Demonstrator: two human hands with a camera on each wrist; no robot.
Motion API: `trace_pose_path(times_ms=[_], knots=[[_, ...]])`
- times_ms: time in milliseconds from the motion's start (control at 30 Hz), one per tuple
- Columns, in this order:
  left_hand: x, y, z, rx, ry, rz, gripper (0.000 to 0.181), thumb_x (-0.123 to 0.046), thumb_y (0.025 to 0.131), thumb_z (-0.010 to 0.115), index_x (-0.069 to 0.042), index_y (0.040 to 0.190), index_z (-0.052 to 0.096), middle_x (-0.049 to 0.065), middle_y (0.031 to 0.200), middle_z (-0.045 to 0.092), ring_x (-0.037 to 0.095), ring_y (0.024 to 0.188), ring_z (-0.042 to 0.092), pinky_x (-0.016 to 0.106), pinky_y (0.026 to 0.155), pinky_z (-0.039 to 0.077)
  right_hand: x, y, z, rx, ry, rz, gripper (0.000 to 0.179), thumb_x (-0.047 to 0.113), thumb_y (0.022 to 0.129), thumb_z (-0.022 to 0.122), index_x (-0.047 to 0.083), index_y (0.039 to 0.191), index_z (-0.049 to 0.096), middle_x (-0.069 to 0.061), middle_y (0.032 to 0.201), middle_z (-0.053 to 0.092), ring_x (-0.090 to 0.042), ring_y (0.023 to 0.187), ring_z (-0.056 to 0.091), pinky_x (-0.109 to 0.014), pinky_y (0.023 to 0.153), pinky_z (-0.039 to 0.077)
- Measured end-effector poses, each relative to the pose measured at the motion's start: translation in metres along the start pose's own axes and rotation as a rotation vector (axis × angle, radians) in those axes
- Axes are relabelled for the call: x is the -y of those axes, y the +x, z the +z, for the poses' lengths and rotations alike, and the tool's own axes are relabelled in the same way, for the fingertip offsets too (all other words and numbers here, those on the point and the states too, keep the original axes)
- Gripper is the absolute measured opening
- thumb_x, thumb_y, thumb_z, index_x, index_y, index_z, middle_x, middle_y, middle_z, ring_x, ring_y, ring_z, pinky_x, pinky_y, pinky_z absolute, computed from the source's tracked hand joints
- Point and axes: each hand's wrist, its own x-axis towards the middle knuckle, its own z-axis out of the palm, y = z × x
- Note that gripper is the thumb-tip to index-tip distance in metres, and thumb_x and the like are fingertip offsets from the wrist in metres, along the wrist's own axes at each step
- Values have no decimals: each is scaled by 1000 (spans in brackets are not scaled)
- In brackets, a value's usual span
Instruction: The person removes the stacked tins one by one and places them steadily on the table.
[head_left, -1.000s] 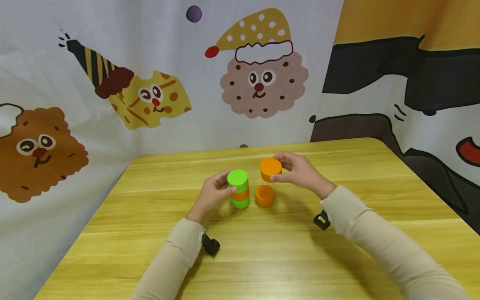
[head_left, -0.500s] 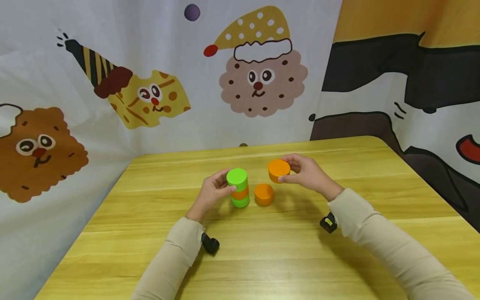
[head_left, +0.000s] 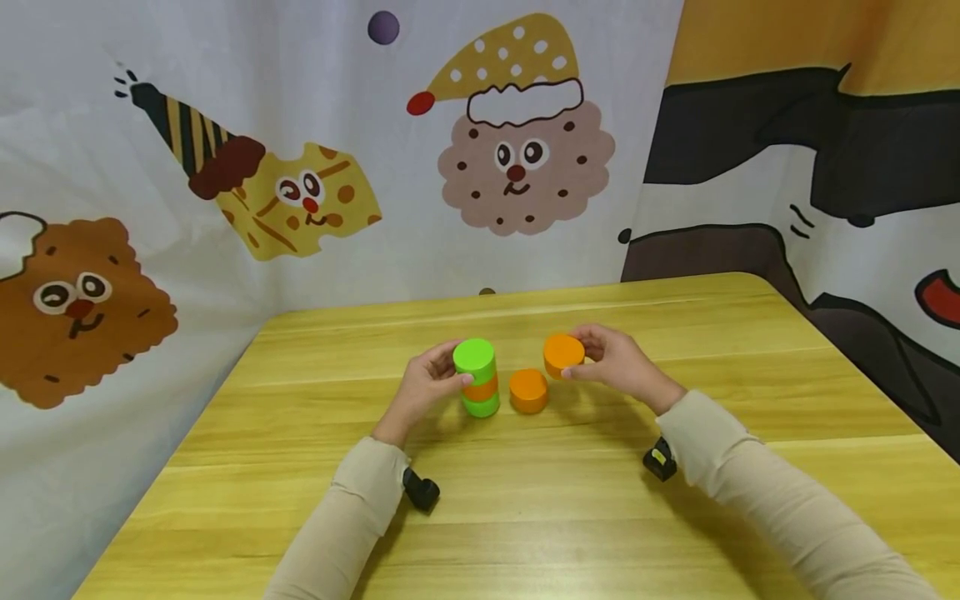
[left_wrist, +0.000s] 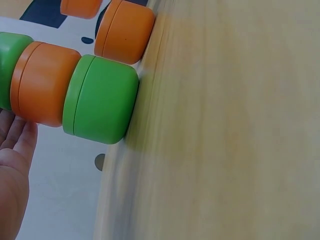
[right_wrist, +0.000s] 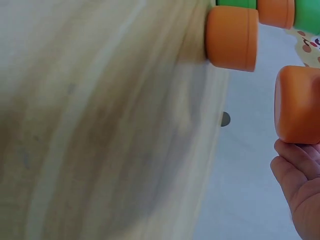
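Note:
A stack of small round lidded containers, green, orange and green, stands upright on the table. My left hand [head_left: 427, 383] holds its upper part, the thumb at the joint of the top green container [head_left: 475, 357] and the orange middle container [left_wrist: 47, 82]. The bottom green container [left_wrist: 102, 100] sits on the wood. Just right of the stack an orange container [head_left: 528, 391] stands alone on the table. Beyond it, my right hand [head_left: 615, 360] grips another orange container [head_left: 564, 356] between thumb and fingers. In the right wrist view this held container [right_wrist: 300, 105] is raised off the table.
The wooden table [head_left: 495, 517] runs out in front of the hands and to both sides. Behind its far edge hangs a white curtain [head_left: 337, 275] with cartoon prints. A black wrist camera [head_left: 422, 490] hangs from the left sleeve, a second wrist camera [head_left: 660, 458] from the right.
My right hand has carried the orange container to the right, away from the stack, and then a little lower. My left hand and the stack have stayed in place.

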Motion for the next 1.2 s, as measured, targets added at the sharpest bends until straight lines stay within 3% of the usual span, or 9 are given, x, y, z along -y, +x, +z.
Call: trace_pose_path(times_ms=[500, 1200], knots=[[1, 0, 0, -2, 6, 3, 51, -8, 83, 69, -4, 131, 51, 16, 128, 56, 15, 113, 55, 36, 101, 42, -19, -4, 6, 8, -15, 85, 62, 23, 76, 77, 0, 126, 49, -17, 123, 55, -31, 111, 55, -40, 92, 49], [2, 1, 0, -1, 12, 10, 51, -6, 83, 68, -4, 132, 50, 17, 127, 56, 14, 112, 56, 34, 100, 43, -33, -1, 10, 80, 54, 158, 56, 14, 75, 77, -1, 121, 49, -15, 113, 58, -21, 97, 57, -30, 81, 51]])
